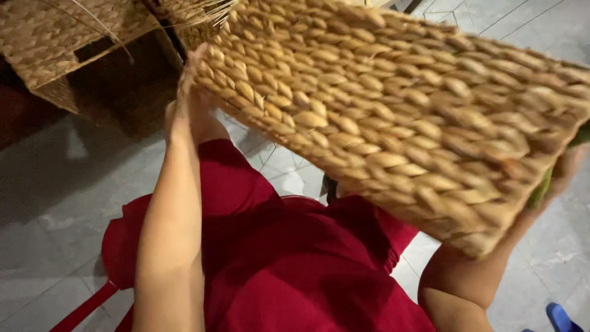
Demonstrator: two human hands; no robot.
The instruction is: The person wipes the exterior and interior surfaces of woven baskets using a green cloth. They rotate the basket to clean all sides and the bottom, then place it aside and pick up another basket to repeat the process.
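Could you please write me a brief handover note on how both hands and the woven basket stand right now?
Left hand: gripping the left edge of the large tan woven-fibre basket, held up tilted over the lap.
Right hand: supporting the basket's right end, mostly hidden behind it; something green shows by the fingers, too hidden to identify.
Nearby: a second woven basket with loose strands sticking out sits on the grey tiled floor ahead. The person sits on a red seat.
Done: the visible side is fully woven.
Left: cannot tell; the rim and inside are hidden.
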